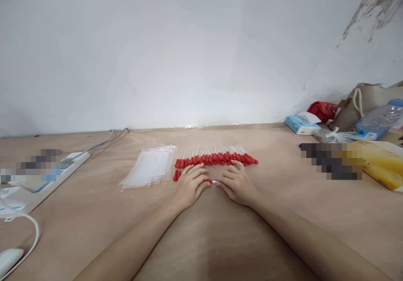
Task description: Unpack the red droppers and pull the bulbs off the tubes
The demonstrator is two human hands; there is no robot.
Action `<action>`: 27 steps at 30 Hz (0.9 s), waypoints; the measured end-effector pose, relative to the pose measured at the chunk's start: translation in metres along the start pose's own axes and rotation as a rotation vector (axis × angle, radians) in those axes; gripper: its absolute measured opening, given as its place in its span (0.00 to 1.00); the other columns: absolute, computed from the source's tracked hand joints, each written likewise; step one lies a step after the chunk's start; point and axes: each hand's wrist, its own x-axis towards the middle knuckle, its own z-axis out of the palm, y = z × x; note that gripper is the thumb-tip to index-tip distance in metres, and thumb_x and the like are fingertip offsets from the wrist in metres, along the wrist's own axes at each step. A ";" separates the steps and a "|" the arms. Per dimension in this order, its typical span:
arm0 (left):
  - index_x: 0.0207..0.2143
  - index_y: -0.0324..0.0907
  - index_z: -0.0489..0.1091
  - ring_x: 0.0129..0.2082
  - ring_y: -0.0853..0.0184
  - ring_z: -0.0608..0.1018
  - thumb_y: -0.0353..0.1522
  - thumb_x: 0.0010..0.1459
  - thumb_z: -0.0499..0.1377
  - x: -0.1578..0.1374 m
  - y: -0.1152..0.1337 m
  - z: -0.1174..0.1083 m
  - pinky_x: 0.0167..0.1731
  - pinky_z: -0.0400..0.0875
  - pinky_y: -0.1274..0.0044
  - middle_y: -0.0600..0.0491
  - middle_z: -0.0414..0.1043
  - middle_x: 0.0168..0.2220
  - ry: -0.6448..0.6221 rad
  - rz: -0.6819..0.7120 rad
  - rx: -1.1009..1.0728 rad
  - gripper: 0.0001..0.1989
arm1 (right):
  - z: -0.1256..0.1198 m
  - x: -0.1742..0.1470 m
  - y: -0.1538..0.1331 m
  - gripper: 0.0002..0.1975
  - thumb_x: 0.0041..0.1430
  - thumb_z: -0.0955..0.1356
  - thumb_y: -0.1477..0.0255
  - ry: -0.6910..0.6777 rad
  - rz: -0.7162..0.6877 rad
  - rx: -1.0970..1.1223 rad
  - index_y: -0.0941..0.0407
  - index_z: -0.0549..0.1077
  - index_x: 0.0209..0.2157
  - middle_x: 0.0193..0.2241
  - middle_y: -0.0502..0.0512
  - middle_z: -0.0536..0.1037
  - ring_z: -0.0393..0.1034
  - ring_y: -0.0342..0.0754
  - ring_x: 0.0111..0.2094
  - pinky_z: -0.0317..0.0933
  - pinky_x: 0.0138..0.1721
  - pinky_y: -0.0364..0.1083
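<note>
While both hands rest flat on table (94, 214), one dropper (213, 181) held between them: red bulb at left hand (189, 186) fingertips, clear stem toward right hand (236, 184). Long axis running left to right, straight across the gap. Both grips pinching lightly at the ends, other fingers spread loose. Just beyond the fingertips, dropper row (215, 158), bulbs near, stems pointing away. Two stray droppers (176, 175) left of left hand. Farther left, bag stack (149, 167); left hand nearer to it.
</note>
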 end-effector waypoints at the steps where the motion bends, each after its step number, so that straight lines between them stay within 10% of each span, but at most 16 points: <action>1: 0.34 0.45 0.70 0.53 0.64 0.65 0.34 0.58 0.52 -0.001 0.000 -0.001 0.51 0.55 0.66 0.54 0.71 0.43 -0.007 -0.003 0.005 0.08 | 0.000 0.000 0.000 0.08 0.57 0.62 0.70 -0.002 -0.002 0.011 0.53 0.73 0.30 0.22 0.49 0.71 0.59 0.43 0.31 0.43 0.50 0.53; 17: 0.29 0.44 0.69 0.45 0.66 0.71 0.31 0.58 0.51 -0.009 -0.007 -0.007 0.49 0.57 0.67 0.54 0.72 0.33 -0.014 0.028 -0.063 0.08 | -0.008 -0.004 -0.001 0.09 0.57 0.62 0.70 -0.022 -0.012 0.060 0.51 0.74 0.30 0.20 0.47 0.70 0.59 0.42 0.29 0.42 0.51 0.53; 27: 0.40 0.43 0.68 0.37 0.68 0.70 0.32 0.58 0.49 -0.035 -0.041 -0.031 0.38 0.67 0.75 0.51 0.65 0.36 0.301 -0.271 -0.054 0.10 | -0.013 -0.018 0.017 0.12 0.57 0.59 0.75 0.036 0.230 0.058 0.55 0.71 0.39 0.26 0.52 0.71 0.62 0.43 0.29 0.51 0.36 0.45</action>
